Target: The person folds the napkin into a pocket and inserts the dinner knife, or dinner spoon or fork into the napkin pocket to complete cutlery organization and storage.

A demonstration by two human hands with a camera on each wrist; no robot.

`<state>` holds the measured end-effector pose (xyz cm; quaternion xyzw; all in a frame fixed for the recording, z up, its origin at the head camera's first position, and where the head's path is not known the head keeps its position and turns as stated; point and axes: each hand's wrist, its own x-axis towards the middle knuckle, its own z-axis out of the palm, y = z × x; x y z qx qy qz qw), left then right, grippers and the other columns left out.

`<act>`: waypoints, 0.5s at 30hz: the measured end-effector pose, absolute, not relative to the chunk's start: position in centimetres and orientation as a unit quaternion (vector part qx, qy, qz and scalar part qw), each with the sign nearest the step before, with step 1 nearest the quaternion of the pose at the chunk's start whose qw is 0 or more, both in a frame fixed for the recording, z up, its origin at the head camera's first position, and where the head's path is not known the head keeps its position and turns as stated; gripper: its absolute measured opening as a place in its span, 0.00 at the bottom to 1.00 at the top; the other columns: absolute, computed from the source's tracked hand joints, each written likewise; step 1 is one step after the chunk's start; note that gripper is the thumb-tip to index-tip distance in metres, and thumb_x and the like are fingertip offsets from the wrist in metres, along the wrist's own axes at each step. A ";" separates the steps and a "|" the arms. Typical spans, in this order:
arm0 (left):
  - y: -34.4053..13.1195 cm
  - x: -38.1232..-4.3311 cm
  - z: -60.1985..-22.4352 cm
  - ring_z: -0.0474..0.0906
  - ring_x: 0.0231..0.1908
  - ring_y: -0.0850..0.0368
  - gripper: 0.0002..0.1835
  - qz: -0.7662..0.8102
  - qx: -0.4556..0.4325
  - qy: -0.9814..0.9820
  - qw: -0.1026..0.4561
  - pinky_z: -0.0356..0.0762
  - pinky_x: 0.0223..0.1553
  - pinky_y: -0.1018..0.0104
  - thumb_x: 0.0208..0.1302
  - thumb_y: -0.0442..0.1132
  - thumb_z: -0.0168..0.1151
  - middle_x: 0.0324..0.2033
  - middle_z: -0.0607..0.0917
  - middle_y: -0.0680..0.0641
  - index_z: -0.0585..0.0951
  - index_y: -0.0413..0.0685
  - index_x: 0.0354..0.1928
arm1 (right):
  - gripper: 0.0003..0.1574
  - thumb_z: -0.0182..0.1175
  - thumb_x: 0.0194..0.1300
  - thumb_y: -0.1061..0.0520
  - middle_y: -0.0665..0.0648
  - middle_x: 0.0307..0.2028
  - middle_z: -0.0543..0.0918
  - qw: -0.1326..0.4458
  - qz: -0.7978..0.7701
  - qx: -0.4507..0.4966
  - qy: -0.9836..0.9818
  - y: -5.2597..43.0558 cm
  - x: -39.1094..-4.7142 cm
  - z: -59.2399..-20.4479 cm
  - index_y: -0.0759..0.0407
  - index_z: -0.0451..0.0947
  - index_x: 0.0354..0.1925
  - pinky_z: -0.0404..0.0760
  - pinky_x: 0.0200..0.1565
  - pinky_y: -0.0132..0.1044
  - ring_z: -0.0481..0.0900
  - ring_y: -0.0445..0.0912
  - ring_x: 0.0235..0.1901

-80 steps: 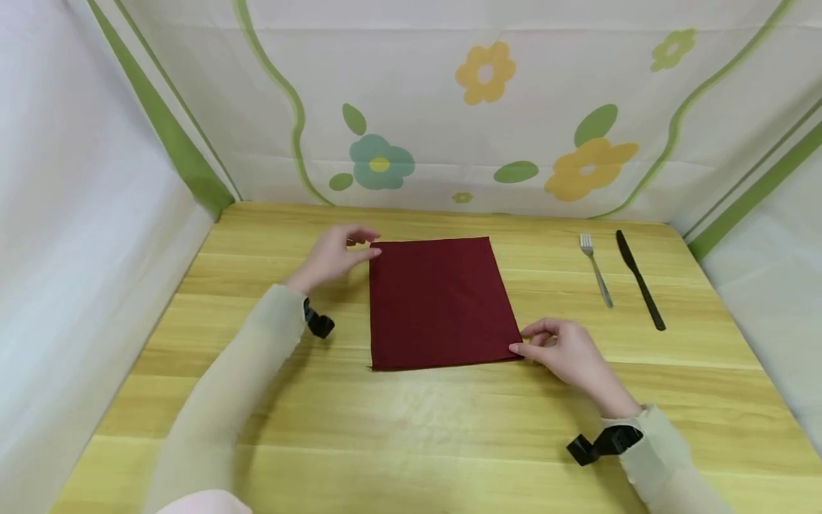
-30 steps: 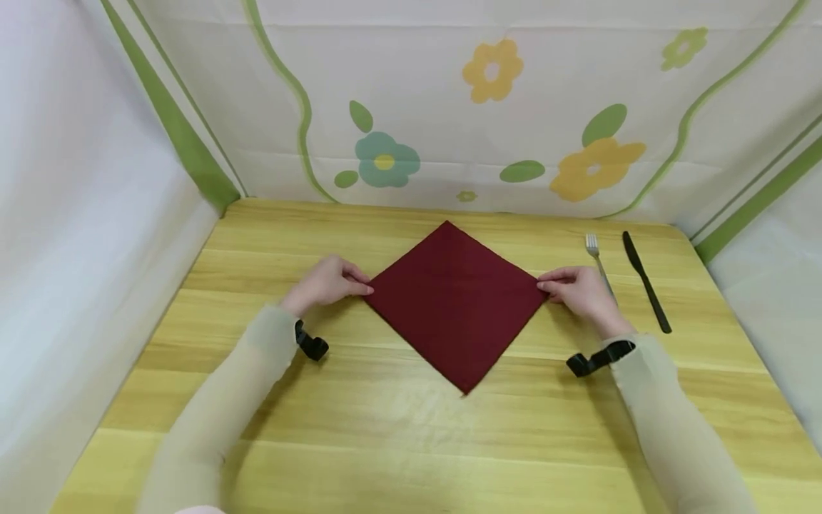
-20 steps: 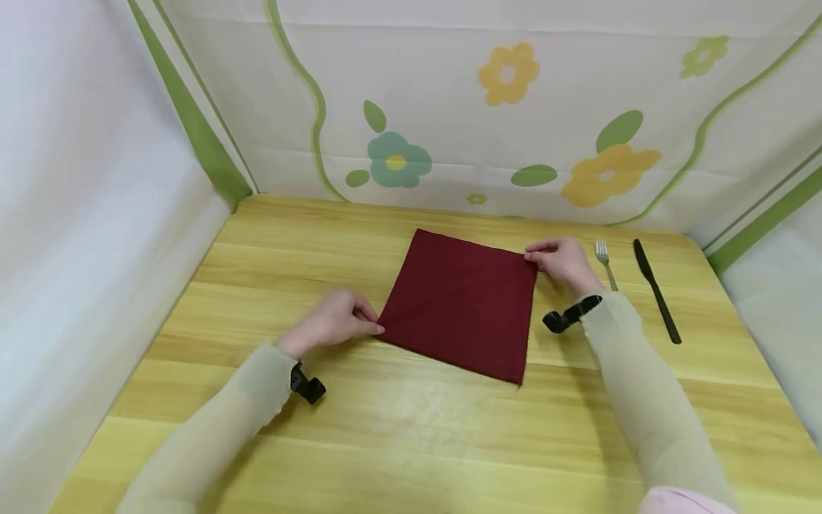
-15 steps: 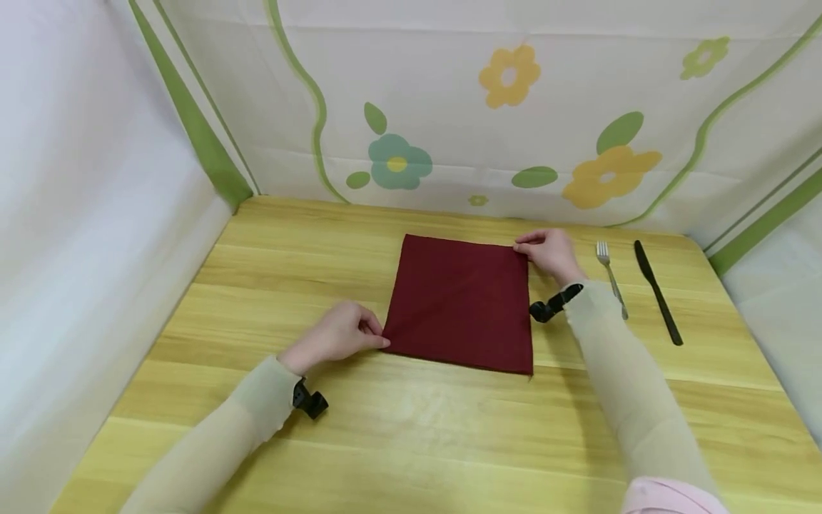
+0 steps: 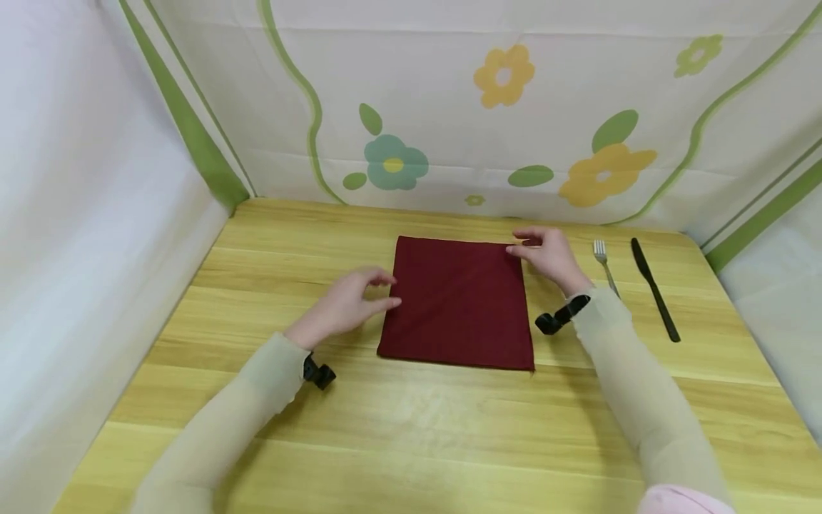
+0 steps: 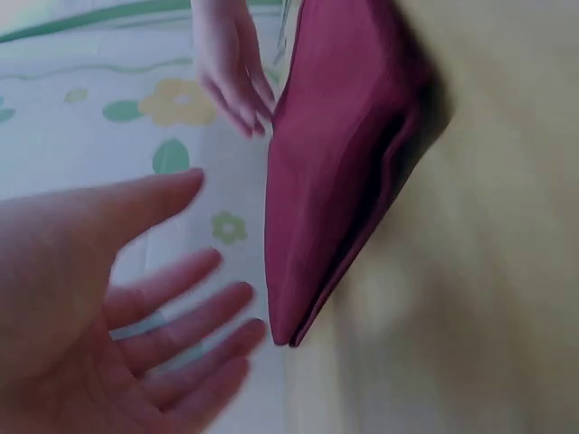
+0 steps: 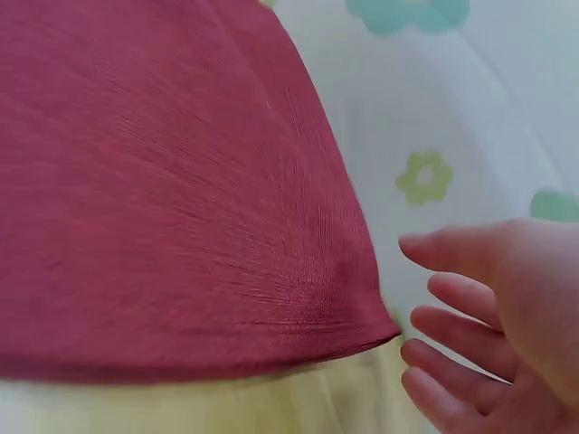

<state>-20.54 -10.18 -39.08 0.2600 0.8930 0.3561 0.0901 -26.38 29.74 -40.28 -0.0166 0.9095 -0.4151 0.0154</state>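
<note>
A dark red cloth napkin [image 5: 459, 307], folded into a square, lies flat on the wooden table. Its stacked layers show along one edge of the napkin [image 6: 317, 163] in the left wrist view. My left hand [image 5: 349, 303] hovers at the napkin's left edge, thumb and fingers spread apart and gripping nothing. At the far right corner is my right hand [image 5: 549, 257], its thumb parted from the fingers. In the right wrist view the right hand [image 7: 516, 316] has relaxed fingers just off the napkin's corner, with a small gap between.
A silver fork [image 5: 605, 265] lies to the right of the napkin, partly behind the right forearm. Beyond it lies a black knife [image 5: 653, 289]. A white curtain [image 5: 449, 107] with printed flowers stands along the table's back edge, and white fabric closes both sides.
The napkin has been turned through a diamond position and lies squarely again. Both hands have let go of its corners; the left one has moved up along the left edge.
</note>
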 end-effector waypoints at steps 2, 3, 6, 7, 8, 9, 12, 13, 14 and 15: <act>-9.7 -22.0 -39.0 0.71 0.65 0.46 0.27 0.347 0.285 0.890 0.082 0.68 0.65 0.49 0.73 0.49 0.65 0.64 0.77 0.44 0.77 0.43 0.67 | 0.34 0.68 0.69 0.48 0.67 0.64 0.76 0.026 -0.403 -0.043 0.914 29.7 -25.0 -39.9 0.65 0.76 0.66 0.77 0.57 0.54 0.74 0.62 0.62; -9.4 -22.7 -38.9 0.68 0.68 0.45 0.28 0.339 0.298 0.889 0.080 0.64 0.68 0.49 0.74 0.49 0.63 0.67 0.74 0.43 0.74 0.43 0.70 | 0.36 0.69 0.69 0.48 0.67 0.65 0.75 0.030 -0.394 -0.055 0.917 29.6 -24.2 -39.8 0.65 0.75 0.67 0.76 0.58 0.56 0.73 0.64 0.63; -8.6 -24.6 -39.1 0.61 0.72 0.45 0.31 0.314 0.322 0.889 0.084 0.58 0.71 0.51 0.76 0.46 0.61 0.72 0.68 0.41 0.68 0.41 0.74 | 0.40 0.71 0.67 0.45 0.66 0.68 0.72 0.041 -0.366 -0.084 0.926 29.4 -21.5 -39.9 0.63 0.73 0.69 0.72 0.62 0.59 0.71 0.66 0.64; -8.3 -25.1 -39.1 0.59 0.73 0.45 0.31 0.306 0.328 0.889 0.089 0.57 0.72 0.51 0.76 0.46 0.60 0.73 0.66 0.41 0.67 0.40 0.75 | 0.41 0.71 0.66 0.44 0.66 0.68 0.72 0.043 -0.354 -0.095 0.929 29.4 -20.5 -40.0 0.63 0.73 0.69 0.70 0.63 0.60 0.70 0.66 0.65; -7.9 -25.6 -39.3 0.58 0.74 0.45 0.32 0.298 0.334 0.889 0.094 0.56 0.72 0.52 0.77 0.45 0.59 0.74 0.65 0.40 0.66 0.39 0.75 | 0.43 0.72 0.65 0.44 0.66 0.68 0.72 0.042 -0.343 -0.107 0.932 29.3 -19.4 -40.2 0.63 0.73 0.69 0.70 0.64 0.60 0.70 0.66 0.65; -7.6 -26.0 -39.4 0.56 0.74 0.45 0.32 0.288 0.337 0.891 0.100 0.55 0.73 0.53 0.77 0.45 0.59 0.75 0.63 0.41 0.65 0.39 0.76 | 0.44 0.73 0.64 0.43 0.65 0.67 0.73 0.041 -0.334 -0.118 0.934 29.2 -18.4 -40.3 0.63 0.73 0.69 0.69 0.64 0.60 0.70 0.65 0.65; -6.6 -26.9 -39.8 0.51 0.76 0.45 0.33 0.267 0.343 0.893 0.116 0.52 0.74 0.53 0.78 0.45 0.57 0.77 0.58 0.40 0.61 0.39 0.77 | 0.46 0.74 0.62 0.42 0.64 0.68 0.73 0.034 -0.309 -0.150 0.938 29.1 -15.4 -40.8 0.63 0.72 0.70 0.68 0.65 0.60 0.69 0.62 0.67; -6.3 -27.2 -39.9 0.49 0.77 0.45 0.34 0.261 0.341 0.895 0.119 0.50 0.74 0.54 0.78 0.46 0.57 0.77 0.57 0.40 0.60 0.39 0.78 | 0.46 0.74 0.62 0.42 0.63 0.68 0.73 0.032 -0.306 -0.159 0.938 29.1 -14.6 -40.9 0.63 0.72 0.70 0.67 0.65 0.60 0.68 0.61 0.68; -6.1 -27.5 -40.1 0.47 0.77 0.45 0.35 0.256 0.341 0.897 0.119 0.49 0.74 0.54 0.78 0.46 0.57 0.78 0.56 0.40 0.59 0.39 0.78 | 0.46 0.74 0.62 0.42 0.62 0.69 0.72 0.031 -0.304 -0.165 0.938 29.0 -13.9 -41.0 0.63 0.72 0.70 0.67 0.65 0.60 0.68 0.61 0.68; -5.9 -27.7 -40.2 0.47 0.77 0.45 0.35 0.251 0.338 0.899 0.119 0.48 0.74 0.54 0.78 0.46 0.57 0.78 0.55 0.40 0.59 0.39 0.78 | 0.46 0.74 0.62 0.42 0.62 0.70 0.71 0.029 -0.302 -0.171 0.937 29.0 -13.2 -41.1 0.63 0.72 0.70 0.67 0.65 0.60 0.67 0.61 0.69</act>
